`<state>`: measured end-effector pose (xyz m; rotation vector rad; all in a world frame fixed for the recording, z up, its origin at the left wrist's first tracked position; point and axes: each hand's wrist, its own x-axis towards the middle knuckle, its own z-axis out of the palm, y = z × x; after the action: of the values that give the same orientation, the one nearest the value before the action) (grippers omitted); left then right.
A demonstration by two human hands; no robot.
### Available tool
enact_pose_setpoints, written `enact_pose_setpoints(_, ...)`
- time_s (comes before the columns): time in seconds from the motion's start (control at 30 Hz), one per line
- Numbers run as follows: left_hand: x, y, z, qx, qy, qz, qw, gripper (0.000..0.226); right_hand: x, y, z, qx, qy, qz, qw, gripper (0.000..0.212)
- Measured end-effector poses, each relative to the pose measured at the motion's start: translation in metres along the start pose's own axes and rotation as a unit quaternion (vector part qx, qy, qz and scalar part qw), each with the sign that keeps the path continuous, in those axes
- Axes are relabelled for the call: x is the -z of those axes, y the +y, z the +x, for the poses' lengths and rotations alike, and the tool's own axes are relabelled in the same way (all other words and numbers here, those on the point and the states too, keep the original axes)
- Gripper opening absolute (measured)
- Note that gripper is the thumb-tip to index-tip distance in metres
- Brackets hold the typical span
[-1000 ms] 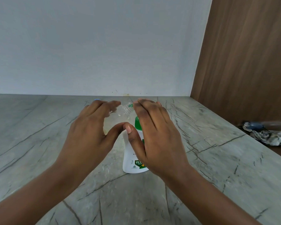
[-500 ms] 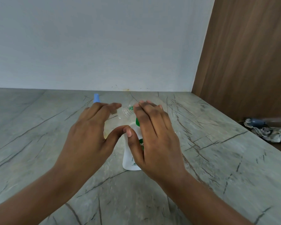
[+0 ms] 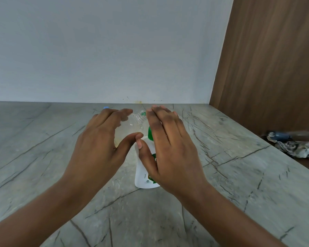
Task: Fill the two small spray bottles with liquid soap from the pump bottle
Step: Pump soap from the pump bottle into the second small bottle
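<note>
Soft, even daylight with faint shadows and no glare. Wide-angle bending curves the counter (image 3: 43,157) edges; slight motion blur smears the right side.

Support surface: a grey stone-pattern countertop (image 3: 43,157) with dark veins, meeting the wall at the rear. A white pump bottle (image 3: 144,173) with a green top stands upright on it, near the centre. Just behind it is a clear bottle (image 3: 132,129), partly hidden. A blue cap (image 3: 106,107) shows farther back, to the left.
</note>
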<state>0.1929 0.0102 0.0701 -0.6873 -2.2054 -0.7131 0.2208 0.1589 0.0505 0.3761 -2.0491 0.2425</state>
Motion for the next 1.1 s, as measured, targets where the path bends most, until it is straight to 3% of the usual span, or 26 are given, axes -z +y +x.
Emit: enact_pose_setpoints(1.1, -0.001, -0.001, -0.002, -0.002, -0.009, 0.009, 1.0, 0.045, 0.003, 0.0, 0.002, -0.003, -0.011, -0.007, 1.0, 0.044)
